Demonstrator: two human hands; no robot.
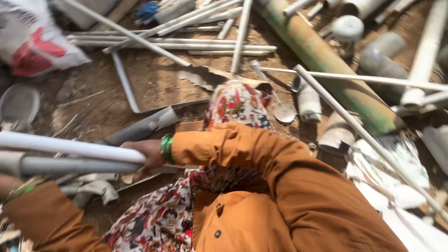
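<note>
White plastic pipe (70,147) sits clamped in my right hand (148,154) mid-lift, grey pipe (65,165) just under my fingers; my left hand (7,184) is barely visible, its grip unclear, so next I need steady support.

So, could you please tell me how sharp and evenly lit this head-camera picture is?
Head view: hard sunlight, bright on the orange sleeve and the white debris at the right; motion blur smears the white pipe gripped by the right hand; the left hand at the left edge is barely visible; the big green pipe stays fairly sharp.
</note>
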